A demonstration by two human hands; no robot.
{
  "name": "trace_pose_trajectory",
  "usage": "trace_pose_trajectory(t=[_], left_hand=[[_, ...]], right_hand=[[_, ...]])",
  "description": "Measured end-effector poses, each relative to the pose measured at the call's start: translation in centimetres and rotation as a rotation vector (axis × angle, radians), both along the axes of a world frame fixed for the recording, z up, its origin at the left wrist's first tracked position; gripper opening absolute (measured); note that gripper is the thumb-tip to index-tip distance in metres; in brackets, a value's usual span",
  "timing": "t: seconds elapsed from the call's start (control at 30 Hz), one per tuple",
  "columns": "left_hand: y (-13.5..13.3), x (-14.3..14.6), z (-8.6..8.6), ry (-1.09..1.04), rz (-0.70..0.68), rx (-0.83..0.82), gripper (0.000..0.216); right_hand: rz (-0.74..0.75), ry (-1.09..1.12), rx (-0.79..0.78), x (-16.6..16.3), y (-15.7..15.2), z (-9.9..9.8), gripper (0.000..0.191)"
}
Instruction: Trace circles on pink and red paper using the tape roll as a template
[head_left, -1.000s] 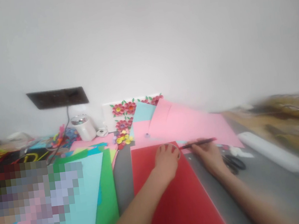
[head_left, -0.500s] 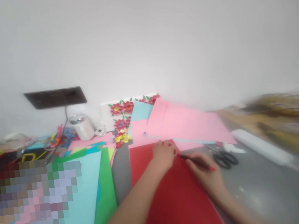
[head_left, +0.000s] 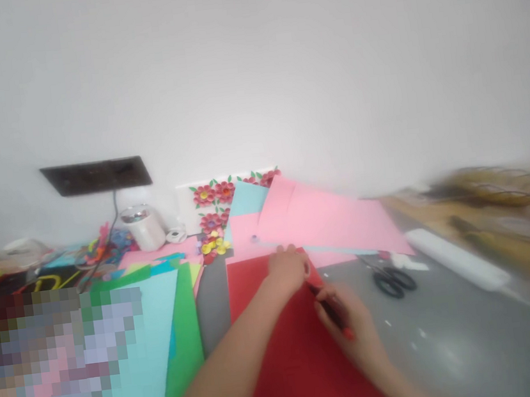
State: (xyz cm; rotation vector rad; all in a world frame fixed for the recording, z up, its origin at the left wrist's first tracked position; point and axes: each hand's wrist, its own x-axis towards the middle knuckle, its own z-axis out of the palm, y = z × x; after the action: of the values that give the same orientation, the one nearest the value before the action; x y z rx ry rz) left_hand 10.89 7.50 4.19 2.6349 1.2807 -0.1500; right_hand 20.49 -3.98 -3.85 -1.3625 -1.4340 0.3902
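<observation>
The left hand (head_left: 289,269) is pressing down on the far end of the red sheet (head_left: 290,363) lying on the table (head_left: 456,342), its grip unclear. The right hand (head_left: 353,332) is pinching a red pen (head_left: 329,310) on the sheet. The white jar (head_left: 144,229) is standing well apart, its contents too blurred to tell.
</observation>
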Motion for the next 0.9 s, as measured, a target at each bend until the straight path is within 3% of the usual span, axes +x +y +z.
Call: trace_pose_trajectory(t=[0.2,0.57,0.9], left_hand=[[0.2,-0.1,0.1,0.01,-0.018,0.004,0.017],[0.9,-0.2,-0.2,0.022,-0.065,0.009,0.018],[1.1,-0.3,-0.1,0.031,-0.077,0.004,0.02]], right_hand=[[-0.034,-0.062,0.039,-0.5,-0.3,0.4,0.005],[0.115,0.024,-0.014,-1.4,0.9,0.7,0.009],[0.096,-0.108,0.008,-0.6,1.5,0.4,0.012]])
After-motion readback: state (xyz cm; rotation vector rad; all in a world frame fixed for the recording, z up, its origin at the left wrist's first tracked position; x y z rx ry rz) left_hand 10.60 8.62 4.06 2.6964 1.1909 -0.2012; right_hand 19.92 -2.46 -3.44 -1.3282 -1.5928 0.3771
